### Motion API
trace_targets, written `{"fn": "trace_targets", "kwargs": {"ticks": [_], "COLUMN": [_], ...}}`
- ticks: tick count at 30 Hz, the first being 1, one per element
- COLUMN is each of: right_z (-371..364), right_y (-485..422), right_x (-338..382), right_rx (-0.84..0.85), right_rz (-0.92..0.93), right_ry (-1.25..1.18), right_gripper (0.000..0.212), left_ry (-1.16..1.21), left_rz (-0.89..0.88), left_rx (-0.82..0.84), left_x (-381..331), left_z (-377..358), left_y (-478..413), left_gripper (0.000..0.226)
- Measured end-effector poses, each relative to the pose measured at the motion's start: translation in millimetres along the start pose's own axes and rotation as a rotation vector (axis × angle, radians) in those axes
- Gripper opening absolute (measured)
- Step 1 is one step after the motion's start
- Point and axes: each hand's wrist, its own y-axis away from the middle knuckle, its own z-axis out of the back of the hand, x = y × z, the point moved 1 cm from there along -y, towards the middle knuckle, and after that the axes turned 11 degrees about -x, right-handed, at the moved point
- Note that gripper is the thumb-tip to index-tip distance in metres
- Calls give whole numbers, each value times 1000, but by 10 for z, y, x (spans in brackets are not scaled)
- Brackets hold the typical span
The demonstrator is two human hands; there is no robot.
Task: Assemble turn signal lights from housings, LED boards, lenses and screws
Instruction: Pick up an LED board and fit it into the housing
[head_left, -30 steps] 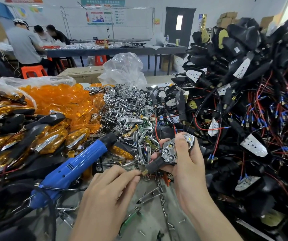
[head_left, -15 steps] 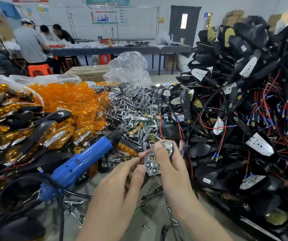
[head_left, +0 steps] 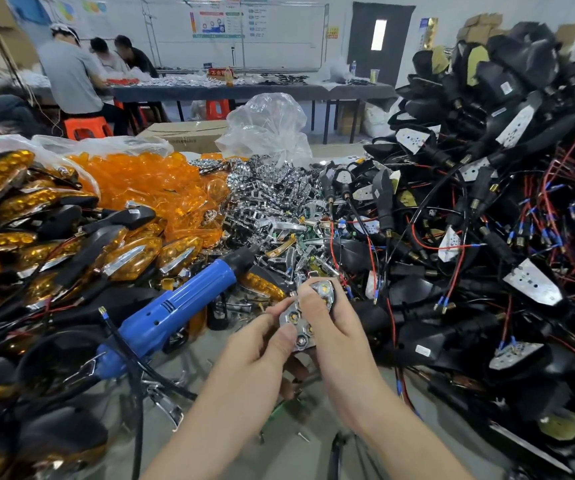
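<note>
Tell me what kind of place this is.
Probably a factory assembly workshop: heaps of orange lenses, chrome reflectors and wired black housings cover the bench, and other workers sit at a long table behind.

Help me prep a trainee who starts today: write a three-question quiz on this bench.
1. True or false: the blue screwdriver lies among the parts, in neither hand.
2. The loose orange lenses lie: A) left of the chrome parts pile; B) right of it; C) on the far table.
3. Which hands hold the chrome reflector?
Key: 1 true; 2 A; 3 both, the left hand and the right hand.
</note>
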Motion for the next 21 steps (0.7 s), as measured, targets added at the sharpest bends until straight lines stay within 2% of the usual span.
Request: {"fn": "trace_targets", "kwargs": {"ticks": [5,10,17,21], "right_z": [-7,-22,7,-6], "right_y": [2,14,-24,-24], "right_x": [2,-29,-4,32], "right_rx": [30,46,76,42], "right_rz": [10,-41,-91,-85], "right_ry": [12,-27,-10,18], "right_gripper": [19,23,23,46], "left_ry": [77,52,168,129], "left_rz": [29,0,82,26], "left_rx": [-45,-66,15,23], "left_x": [43,63,13,-9], "left_z": [-33,-34,-33,-44], "left_y": [-21,-27,9,27], "left_gripper": [27,30,17,20]}}
